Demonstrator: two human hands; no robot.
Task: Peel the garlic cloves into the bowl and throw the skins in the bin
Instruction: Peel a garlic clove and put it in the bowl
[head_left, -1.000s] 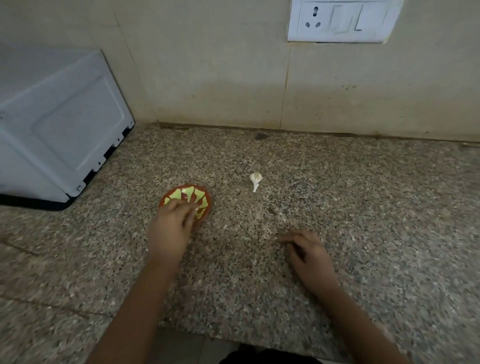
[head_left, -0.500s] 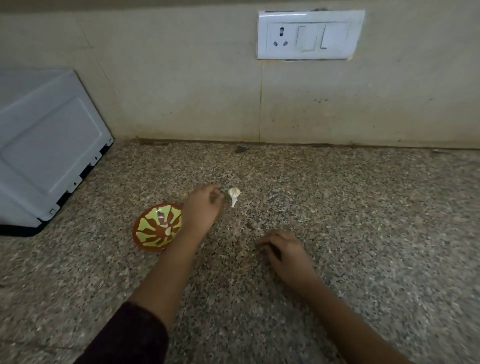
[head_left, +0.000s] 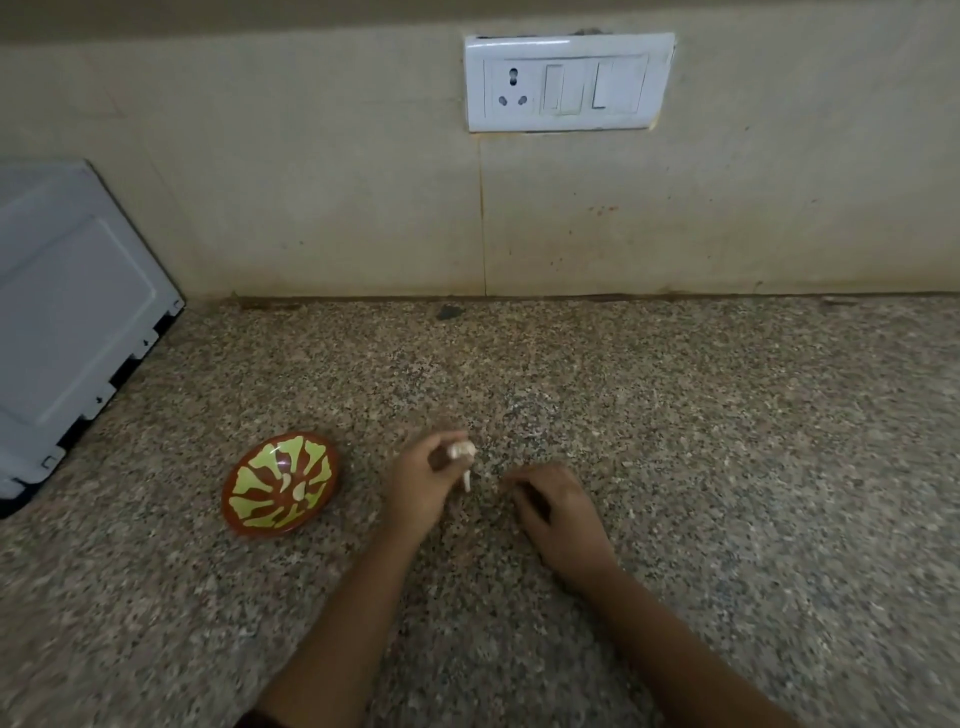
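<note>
Lying loose on the counter (head_left: 727, 467) a moment ago, the garlic (head_left: 462, 451) is now pinched by the left hand (head_left: 423, 486) just right of the bowl (head_left: 260, 467) of peeled cloves (head_left: 287, 483), the right hand (head_left: 558, 512) resting loosely curled, seemingly empty, nearby; peeling is judged next.

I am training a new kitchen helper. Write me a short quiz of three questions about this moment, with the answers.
1. True or false: the bowl is empty.
2. Which hand holds the garlic? A) left B) right C) neither
3. Fill in: the bowl stands on the ____.
Key: 1 false, peeled cloves lie in it. 2 A, the left hand pinches it. 3 counter.
</note>
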